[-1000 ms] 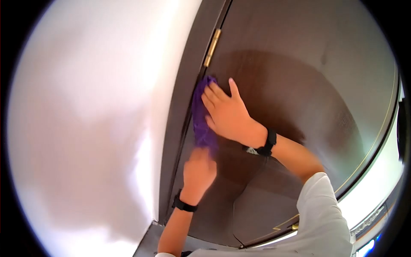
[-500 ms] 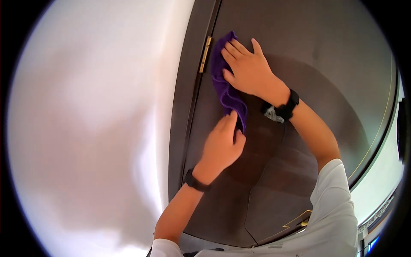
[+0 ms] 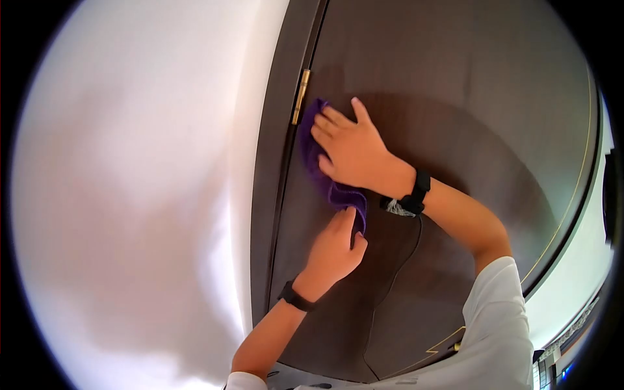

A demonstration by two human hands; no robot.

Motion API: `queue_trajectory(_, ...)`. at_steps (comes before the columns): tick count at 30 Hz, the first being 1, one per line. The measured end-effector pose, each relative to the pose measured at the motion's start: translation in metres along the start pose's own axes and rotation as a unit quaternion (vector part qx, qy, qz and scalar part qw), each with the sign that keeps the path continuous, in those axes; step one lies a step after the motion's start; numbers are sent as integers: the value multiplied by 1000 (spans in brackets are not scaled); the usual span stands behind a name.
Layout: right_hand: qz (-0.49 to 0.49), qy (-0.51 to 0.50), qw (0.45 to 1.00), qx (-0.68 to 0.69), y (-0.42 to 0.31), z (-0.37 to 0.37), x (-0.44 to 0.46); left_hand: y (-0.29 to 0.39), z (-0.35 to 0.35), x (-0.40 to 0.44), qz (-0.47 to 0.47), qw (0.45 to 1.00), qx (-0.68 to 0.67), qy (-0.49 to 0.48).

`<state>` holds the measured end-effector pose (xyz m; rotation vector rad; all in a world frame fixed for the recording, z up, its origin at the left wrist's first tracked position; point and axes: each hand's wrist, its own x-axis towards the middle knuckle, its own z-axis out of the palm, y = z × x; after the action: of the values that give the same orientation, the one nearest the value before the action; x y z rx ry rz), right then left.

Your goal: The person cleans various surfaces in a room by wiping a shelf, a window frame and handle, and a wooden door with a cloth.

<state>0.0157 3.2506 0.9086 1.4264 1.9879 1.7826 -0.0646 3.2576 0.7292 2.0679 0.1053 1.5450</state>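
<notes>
A purple cloth [image 3: 311, 153] lies bunched lengthwise against a dark brown door [image 3: 416, 58], close to its hinge side. My right hand [image 3: 354, 149] presses flat on the upper part of the cloth, fingers spread, with the little finger off to the side on the door. Below it, my left hand [image 3: 331, 250] is closed round the cloth's lower end, thumb against the fingers. Part of the cloth is hidden under both hands. Black bands are on both wrists, and a grey-white tuft hangs at the right one.
A brass hinge [image 3: 301, 97] sits on the door's left edge beside the dark frame [image 3: 276, 84]. A white wall [image 3: 143, 162] fills the left. A thin dark cord [image 3: 396, 273] runs down from the right wrist. A brass-coloured fitting [image 3: 459, 338] shows at the lower right.
Both hands and the purple cloth have moved down the door, the right hand also somewhat left. The cloth's top is now beside the hinge's lower end.
</notes>
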Motion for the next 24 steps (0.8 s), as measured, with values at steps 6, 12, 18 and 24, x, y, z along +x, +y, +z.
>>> queue_trajectory(6, 80, 94, 990, -68, 55, 4, 44, 1, -35, 62, 38, 998, -2, 41)
queue_trajectory(12, 43, -7, 992, -120, 22, 12, 29, -13, -35, 54, -1, 999, -41, 8)
queue_trajectory(18, 3, -47, 993, -104, 18, 24, 15, -24, -5, 31, 26, 1000, -1, -4)
queue_trajectory(24, 67, -21, 988, -135, 58, 48, 56, -53, -2, 86, 91, 993, 58, 46)
